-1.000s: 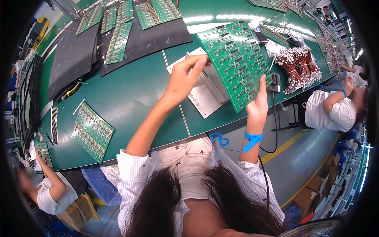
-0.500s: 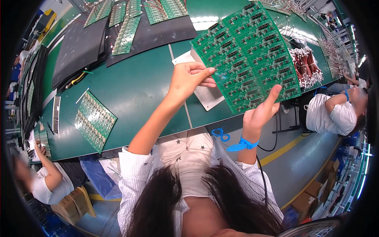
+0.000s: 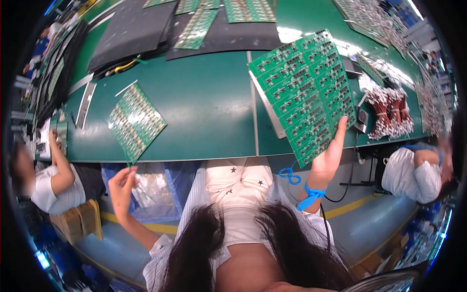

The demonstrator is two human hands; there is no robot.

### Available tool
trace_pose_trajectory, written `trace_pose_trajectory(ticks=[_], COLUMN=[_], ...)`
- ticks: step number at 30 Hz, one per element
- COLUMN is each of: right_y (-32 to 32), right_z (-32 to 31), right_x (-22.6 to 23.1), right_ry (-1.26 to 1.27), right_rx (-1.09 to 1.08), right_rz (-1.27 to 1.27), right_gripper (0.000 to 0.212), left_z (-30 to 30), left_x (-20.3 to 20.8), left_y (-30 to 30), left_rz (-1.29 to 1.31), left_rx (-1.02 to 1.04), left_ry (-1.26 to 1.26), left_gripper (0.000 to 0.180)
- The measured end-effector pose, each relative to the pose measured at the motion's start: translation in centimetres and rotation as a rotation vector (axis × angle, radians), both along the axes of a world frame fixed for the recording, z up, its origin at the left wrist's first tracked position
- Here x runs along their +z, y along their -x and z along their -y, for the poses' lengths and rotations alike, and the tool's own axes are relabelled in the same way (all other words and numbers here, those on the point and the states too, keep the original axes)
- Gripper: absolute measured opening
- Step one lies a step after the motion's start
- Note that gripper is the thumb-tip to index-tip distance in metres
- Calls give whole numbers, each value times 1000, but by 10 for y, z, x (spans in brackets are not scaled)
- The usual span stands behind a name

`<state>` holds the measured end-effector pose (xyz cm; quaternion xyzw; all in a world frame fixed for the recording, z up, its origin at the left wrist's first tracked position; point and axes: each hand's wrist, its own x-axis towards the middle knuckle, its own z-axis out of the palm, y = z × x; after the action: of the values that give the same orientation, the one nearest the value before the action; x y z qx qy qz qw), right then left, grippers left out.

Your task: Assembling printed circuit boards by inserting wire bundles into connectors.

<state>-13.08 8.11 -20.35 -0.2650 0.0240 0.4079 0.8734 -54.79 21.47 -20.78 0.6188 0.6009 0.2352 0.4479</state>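
My right hand (image 3: 330, 151) grips a large green circuit board panel (image 3: 311, 92) by its lower right edge, thumb on its front face. The panel is held up tilted over the table, its component side showing. My left hand (image 3: 122, 187) is past the table's near edge, thumb and finger pinched at the near corner of a second circuit board panel (image 3: 137, 121). That panel lies on the green table with its corner jutting over the edge. Behind the raised panel, a white plate (image 3: 275, 120) is mostly hidden.
Bundles of red-brown wires with white connectors (image 3: 389, 112) lie at the right. Black mats (image 3: 129, 34) bear more circuit boards (image 3: 197, 29) at the back. A clear plastic bag (image 3: 153, 187) hangs below the table edge. Co-workers sit at left (image 3: 61, 185) and right (image 3: 411, 173).
My left hand has let go of the raised panel and moved left and down to the lying panel's corner. My right hand alone holds the raised panel. The view has shifted.
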Motion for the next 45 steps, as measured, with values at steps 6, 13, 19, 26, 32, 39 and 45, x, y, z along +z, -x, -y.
trace_pose_trajectory(ticks=[6, 13, 19, 26, 32, 39, 45], right_y=[10, 46, 66, 0, -47, -68, -42], right_z=[6, -5, -8, 47, 33, 16, -6], right_x=[-6, -15, 10, -20, 17, 20, 7], right_ry=[80, 9, -142, 183, 412, 347, 395], right_rx=[9, 161, 167, 476, -410, -352, -496], right_rz=[37, -53, 40, 602, 1215, 1284, 966], right_gripper=[43, 46, 48, 50, 56, 64, 29], left_z=[14, 40, 50, 0, -58, -15, -30], left_x=[-100, -19, 12, 73, 154, 226, 201], left_y=[122, -52, -234, -263, -308, -374, -386], left_rz=[-316, 372, 1053, 1061, 58, -387, -145], left_rx=[164, -173, -448, -312, -1038, -1568, -1628], left_ry=[289, -42, -8, -48, -1013, -755, -811], left_gripper=[20, 34, 47, 29, 35, 24, 34])
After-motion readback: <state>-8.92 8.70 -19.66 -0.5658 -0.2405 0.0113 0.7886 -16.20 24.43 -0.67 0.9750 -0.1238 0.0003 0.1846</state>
